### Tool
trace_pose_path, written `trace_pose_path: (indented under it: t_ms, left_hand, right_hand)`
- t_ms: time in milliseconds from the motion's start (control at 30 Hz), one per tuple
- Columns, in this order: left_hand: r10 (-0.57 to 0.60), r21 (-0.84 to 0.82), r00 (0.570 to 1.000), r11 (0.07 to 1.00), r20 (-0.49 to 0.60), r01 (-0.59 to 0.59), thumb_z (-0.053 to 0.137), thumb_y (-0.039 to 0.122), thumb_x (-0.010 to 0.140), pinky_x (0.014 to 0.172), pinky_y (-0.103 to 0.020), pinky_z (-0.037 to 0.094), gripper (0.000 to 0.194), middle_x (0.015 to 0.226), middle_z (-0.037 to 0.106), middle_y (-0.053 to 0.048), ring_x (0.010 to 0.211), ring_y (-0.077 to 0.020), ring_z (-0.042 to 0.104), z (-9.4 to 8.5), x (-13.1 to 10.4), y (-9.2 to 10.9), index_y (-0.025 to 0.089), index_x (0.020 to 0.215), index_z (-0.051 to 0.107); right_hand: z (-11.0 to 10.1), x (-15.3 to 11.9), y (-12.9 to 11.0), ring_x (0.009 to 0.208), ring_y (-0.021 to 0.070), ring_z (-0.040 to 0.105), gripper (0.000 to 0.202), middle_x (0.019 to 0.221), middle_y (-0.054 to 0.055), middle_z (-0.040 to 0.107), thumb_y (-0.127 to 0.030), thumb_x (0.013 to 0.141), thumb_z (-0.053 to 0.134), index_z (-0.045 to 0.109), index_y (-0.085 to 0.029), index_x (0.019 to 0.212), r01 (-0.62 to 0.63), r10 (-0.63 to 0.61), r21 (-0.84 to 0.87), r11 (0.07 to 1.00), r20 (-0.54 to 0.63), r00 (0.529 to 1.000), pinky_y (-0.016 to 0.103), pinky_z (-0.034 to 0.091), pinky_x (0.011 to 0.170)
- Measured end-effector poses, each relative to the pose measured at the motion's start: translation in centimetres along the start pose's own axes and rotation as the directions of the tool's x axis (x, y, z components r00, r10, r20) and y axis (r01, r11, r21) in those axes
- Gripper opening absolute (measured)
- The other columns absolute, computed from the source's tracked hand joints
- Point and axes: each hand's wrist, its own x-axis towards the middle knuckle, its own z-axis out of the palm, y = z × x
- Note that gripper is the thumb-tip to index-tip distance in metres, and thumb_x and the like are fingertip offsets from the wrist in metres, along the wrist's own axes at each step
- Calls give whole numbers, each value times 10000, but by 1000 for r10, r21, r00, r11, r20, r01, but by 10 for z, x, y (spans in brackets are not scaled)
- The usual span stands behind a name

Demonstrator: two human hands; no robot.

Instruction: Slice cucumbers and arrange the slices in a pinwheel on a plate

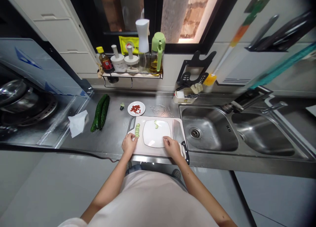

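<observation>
Head camera: the left hand (129, 144) was observed at the left side of a pale cutting board (140, 149), its thumb and fingertips drawn close at the near end of a row of cucumber slices (137, 129); whether a slice was pinched could not be told. The right hand (172, 148) was positioned at the right rim of a square white plate (156, 139), thumb and forefinger brought near each other; whether anything was gripped could not be determined. The plate was set on the board, and a few loose slices (156, 124) were noted toward its far side. A black-handled knife (185, 151) was found at the board's right edge. Beyond the board, red pieces (135, 109) were contained in a small round plate (143, 109). Two whole cucumbers (100, 112) were laid side by side farther left, near a crumpled white sheet (78, 123). Bottles and jars were lined up on a wall rack (133, 75) behind.
</observation>
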Motion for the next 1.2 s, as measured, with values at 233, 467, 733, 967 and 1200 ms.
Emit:
trace_pose_path:
  t_ms: [233,467,733,967,1200]
  left_hand:
    - [-8,-3,1000,1000,-7,8,571,397,818,693,-271,397,211,979,655,-37,875,-204,604,0,-2,1,242,953,620]
    - [-12,2,1000,1000,-8,12,560,413,823,704,-289,398,233,999,647,-55,902,-222,598,0,-3,0,240,957,640]
    - [25,-88,998,996,-54,-30,564,294,826,671,-259,352,107,904,679,-34,843,-194,595,6,-4,1,226,875,631]
    - [87,-427,993,897,-85,-115,597,248,758,633,-236,350,75,805,653,-5,668,-136,530,0,-1,7,205,816,613]
    - [314,-857,947,504,66,-107,710,310,665,608,-207,370,243,732,571,20,594,-79,463,-30,-3,41,169,804,568]
  right_hand:
    - [3,-1,-1,735,174,625,379,753,21,703,-389,928,384,671,-237,1122,13,-13,17,1000,-5,1000,235,380,658]
    - [1,-3,-3,755,176,633,371,773,24,712,-385,927,392,674,-239,1119,12,-12,24,1000,-12,1000,236,385,664]
    - [3,-5,-2,736,183,635,372,761,33,712,-387,921,397,686,-233,1096,25,-23,74,997,-29,999,241,386,653]
    - [1,-5,-7,666,183,606,374,676,27,672,-394,900,405,694,-222,1065,61,-53,155,986,-55,997,249,379,626]
    - [-15,0,-34,594,154,544,368,613,5,595,-426,853,479,702,-183,1015,129,-85,419,899,-121,989,254,398,607]
